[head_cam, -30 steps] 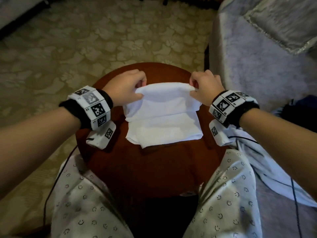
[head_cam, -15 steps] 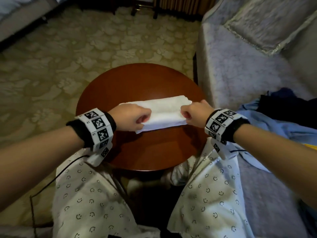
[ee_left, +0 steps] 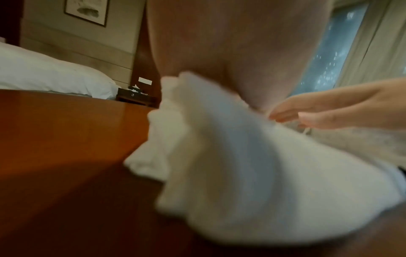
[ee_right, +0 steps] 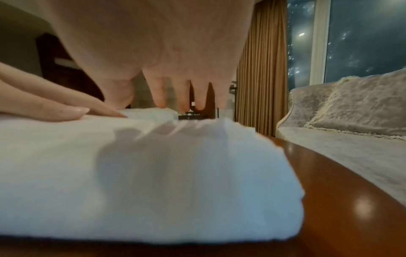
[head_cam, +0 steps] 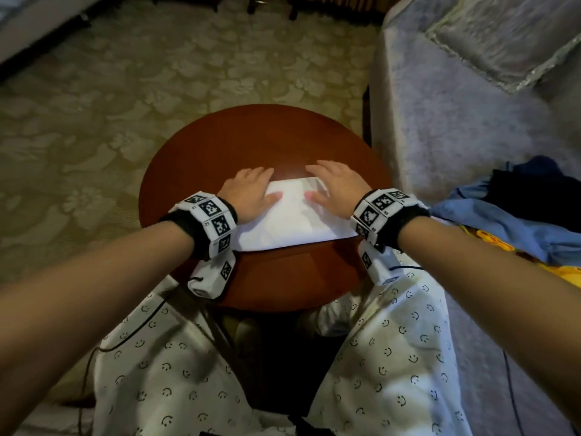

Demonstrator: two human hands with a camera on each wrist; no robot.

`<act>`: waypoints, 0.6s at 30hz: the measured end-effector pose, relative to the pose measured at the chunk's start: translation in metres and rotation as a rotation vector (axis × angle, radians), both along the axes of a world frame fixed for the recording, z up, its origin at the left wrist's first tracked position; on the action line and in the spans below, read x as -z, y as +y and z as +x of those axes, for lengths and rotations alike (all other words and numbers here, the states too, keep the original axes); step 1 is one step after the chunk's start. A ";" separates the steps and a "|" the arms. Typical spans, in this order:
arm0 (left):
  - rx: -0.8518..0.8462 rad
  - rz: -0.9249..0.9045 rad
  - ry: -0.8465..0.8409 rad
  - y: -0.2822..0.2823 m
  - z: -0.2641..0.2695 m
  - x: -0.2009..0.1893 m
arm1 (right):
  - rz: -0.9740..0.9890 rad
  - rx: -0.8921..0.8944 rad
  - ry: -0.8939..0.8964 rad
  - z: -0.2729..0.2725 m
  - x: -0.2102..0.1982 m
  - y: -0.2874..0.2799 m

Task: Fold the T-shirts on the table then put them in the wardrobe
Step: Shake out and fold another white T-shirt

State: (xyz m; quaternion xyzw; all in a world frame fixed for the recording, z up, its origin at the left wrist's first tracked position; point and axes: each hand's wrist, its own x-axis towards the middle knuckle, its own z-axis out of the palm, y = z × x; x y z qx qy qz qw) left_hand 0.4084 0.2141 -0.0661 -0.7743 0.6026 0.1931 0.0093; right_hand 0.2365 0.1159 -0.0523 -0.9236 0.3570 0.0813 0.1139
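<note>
1. On the round wooden table [head_cam: 220, 146], toward its six o'clock side, a white T-shirt [head_cam: 292, 221] lies folded into a long narrow band; the band runs from about eight o'clock to about three o'clock across the tabletop; the table's far half, around twelve o'clock, is bare wood.
2. The left hand [head_cam: 248, 193] lies flat on the shirt's nine o'clock end; its fingers are straight and spread, reaching toward twelve o'clock past the cloth's far edge; it grips nothing.
3. The right hand [head_cam: 336, 187] lies flat on the shirt's three o'clock end, palm down; its fingers are straight and slightly parted, the tips at the far edge of the fold; it grips nothing either.
4. The two thumbs point toward each other over the middle of the band, close but apart.
5. From the right wrist view, the shirt [ee_right: 142, 182] shows as a thick stack of layers with a rounded near edge, resting on the tabletop [ee_right: 342, 200]; the fingers [ee_right: 159, 93] cast shadows on the cloth.
6. From the left wrist view the cloth [ee_left: 241, 165] is blurred; its layered end bunches beside the palm.
7. At three o'clock from the table, a heap of clothes [head_cam: 518, 225], blue, dark and yellow, lies on a grey sofa [head_cam: 456, 121]; a cushion [head_cam: 509, 36] sits at its back.
8. At six o'clock the person's knees, in pale trousers [head_cam: 393, 372] printed with little smiling faces, flank the table edge.
</note>
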 end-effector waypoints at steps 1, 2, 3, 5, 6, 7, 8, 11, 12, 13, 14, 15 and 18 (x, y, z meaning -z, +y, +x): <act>0.010 0.043 -0.026 0.001 0.001 0.008 | 0.024 -0.011 0.087 0.005 0.007 -0.002; 0.018 0.048 -0.041 0.002 0.002 0.016 | 0.044 -0.020 0.153 0.007 0.015 -0.004; 0.026 0.024 -0.044 0.003 0.003 0.022 | 0.060 -0.027 0.191 0.006 0.024 -0.006; 0.038 -0.039 -0.026 0.005 0.006 0.030 | 0.071 -0.030 0.213 0.002 0.038 -0.009; 0.042 -0.052 -0.014 0.004 0.008 0.032 | 0.067 -0.029 0.215 0.000 0.042 -0.010; 0.045 -0.052 -0.004 0.004 0.010 0.033 | 0.064 -0.029 0.217 -0.002 0.046 -0.011; 0.049 -0.046 0.002 0.003 0.011 0.033 | 0.064 -0.029 0.221 -0.002 0.048 -0.012; 0.062 -0.022 -0.007 0.000 0.009 0.029 | 0.066 -0.025 0.235 0.002 0.051 -0.015; 0.065 -0.013 -0.009 -0.002 0.009 0.028 | 0.065 -0.021 0.238 0.003 0.052 -0.015; 0.067 -0.006 -0.012 -0.003 0.008 0.026 | 0.067 -0.015 0.239 0.003 0.051 -0.016; 0.070 0.003 -0.019 -0.004 0.008 0.026 | 0.069 -0.009 0.238 0.004 0.052 -0.017; 0.071 0.012 -0.024 -0.005 0.008 0.025 | 0.072 -0.004 0.236 0.004 0.052 -0.016; 0.070 0.062 -0.011 -0.010 0.011 0.021 | 0.069 0.006 0.201 0.007 0.046 -0.016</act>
